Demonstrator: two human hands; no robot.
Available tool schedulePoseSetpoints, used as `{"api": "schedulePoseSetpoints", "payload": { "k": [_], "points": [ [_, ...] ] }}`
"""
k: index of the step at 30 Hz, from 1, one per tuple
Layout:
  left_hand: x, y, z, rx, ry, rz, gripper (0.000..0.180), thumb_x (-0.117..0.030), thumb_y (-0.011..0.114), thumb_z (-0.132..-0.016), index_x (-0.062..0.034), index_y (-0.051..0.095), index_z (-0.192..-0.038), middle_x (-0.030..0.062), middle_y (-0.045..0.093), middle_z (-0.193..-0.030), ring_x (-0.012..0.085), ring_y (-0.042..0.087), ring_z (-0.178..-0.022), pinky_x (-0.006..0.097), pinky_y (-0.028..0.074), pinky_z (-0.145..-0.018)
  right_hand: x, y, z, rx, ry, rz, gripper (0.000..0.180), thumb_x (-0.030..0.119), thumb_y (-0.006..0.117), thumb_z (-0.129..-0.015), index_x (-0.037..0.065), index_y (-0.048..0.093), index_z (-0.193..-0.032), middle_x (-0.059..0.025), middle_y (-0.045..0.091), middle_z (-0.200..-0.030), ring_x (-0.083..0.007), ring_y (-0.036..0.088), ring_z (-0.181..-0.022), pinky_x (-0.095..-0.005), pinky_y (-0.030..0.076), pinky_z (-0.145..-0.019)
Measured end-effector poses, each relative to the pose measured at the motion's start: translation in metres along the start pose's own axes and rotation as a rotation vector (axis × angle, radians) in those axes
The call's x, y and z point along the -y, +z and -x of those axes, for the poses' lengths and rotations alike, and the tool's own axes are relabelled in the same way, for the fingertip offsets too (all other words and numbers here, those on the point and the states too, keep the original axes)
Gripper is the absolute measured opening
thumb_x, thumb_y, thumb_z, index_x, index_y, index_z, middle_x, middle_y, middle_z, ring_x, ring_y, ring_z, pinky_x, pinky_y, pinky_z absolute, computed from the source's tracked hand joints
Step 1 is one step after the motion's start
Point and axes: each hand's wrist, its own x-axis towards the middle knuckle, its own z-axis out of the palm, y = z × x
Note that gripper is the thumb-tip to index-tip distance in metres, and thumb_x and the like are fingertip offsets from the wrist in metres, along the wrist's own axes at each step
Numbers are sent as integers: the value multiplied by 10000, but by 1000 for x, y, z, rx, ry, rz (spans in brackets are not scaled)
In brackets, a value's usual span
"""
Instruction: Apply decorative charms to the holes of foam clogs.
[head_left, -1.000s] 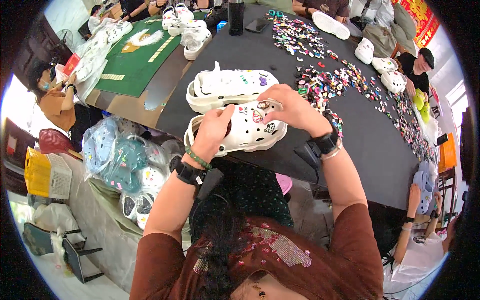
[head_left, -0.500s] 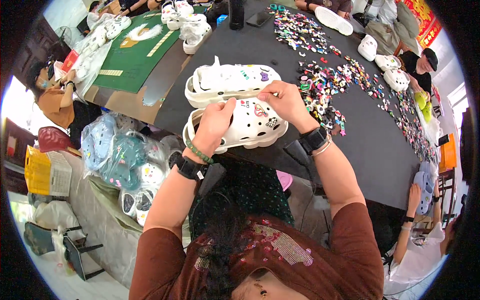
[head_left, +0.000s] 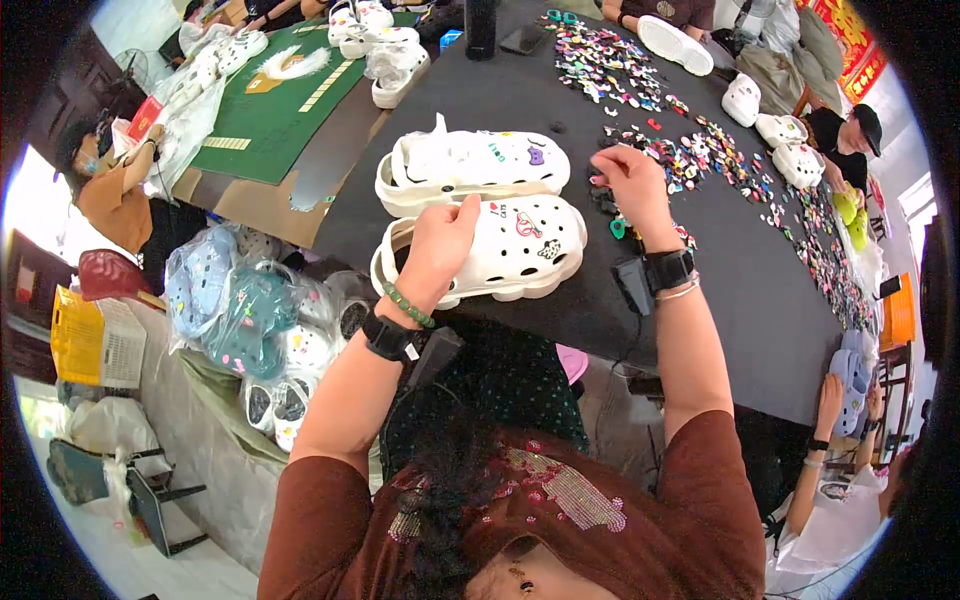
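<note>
A white foam clog lies near the table's front edge, with several small charms on its upper. My left hand is closed around its side at the foot opening, fingers partly hidden inside. Just beyond lies a second white clog, bearing a purple charm and green letter charms. My right hand is off the clogs, at the near end of a pile of mixed shoe charms. Its fingers are pinched together; what they hold, if anything, is too small to make out.
More white clogs stand at the far right, near a person in a black cap. A black cylinder and a phone are at the back. Bagged clogs are heaped left of the dark table.
My right hand has left the near clog and moved right to the charm pile. My left hand keeps its grip on the clog.
</note>
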Motion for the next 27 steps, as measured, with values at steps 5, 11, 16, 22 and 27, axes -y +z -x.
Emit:
{"api": "schedulePoseSetpoints", "payload": {
  "k": [5,11,16,22,27],
  "points": [
    [8,0,-6,-56,44,66,552,-365,563,-962,100,568,-664,41,505,-547,103,414,-547,353,364,-514,-28,-33,0,-3,-168,393,147,123,719,-787,27,696,-896,-142,687,-863,-307,659,-826,-388,523,-745],
    [-1,-1,-12,-43,2,-122,466,-346,567,-977,73,661,-793,21,630,-688,77,524,-595,275,409,-532,4,-15,-1,87,-393,258,325,190,804,-736,46,671,-996,-132,654,-1051,-312,582,-1071,-406,463,-939],
    [-3,5,-34,-24,22,51,412,-297,559,-970,81,670,-848,35,656,-743,108,591,-659,284,466,-597,48,18,22,386,-553,233,513,254,833,-713,68,614,-1139,-118,604,-1155,-316,543,-1133,-402,426,-983],
    [-19,7,-31,-91,259,-311,510,-366,514,-928,89,663,-753,281,628,-696,386,637,-663,465,477,-651,38,33,48,320,-469,371,692,301,841,-665,155,547,-1275,-89,506,-1310,-324,436,-1251,-479,383,-1000],
    [-75,-4,-1,-412,466,-600,438,-335,556,-932,20,635,-687,227,628,-664,399,646,-722,482,486,-703,45,33,55,278,-437,389,666,285,825,-683,162,546,-1276,-79,503,-1324,-309,421,-1289,-509,401,-963]
  ]
}}
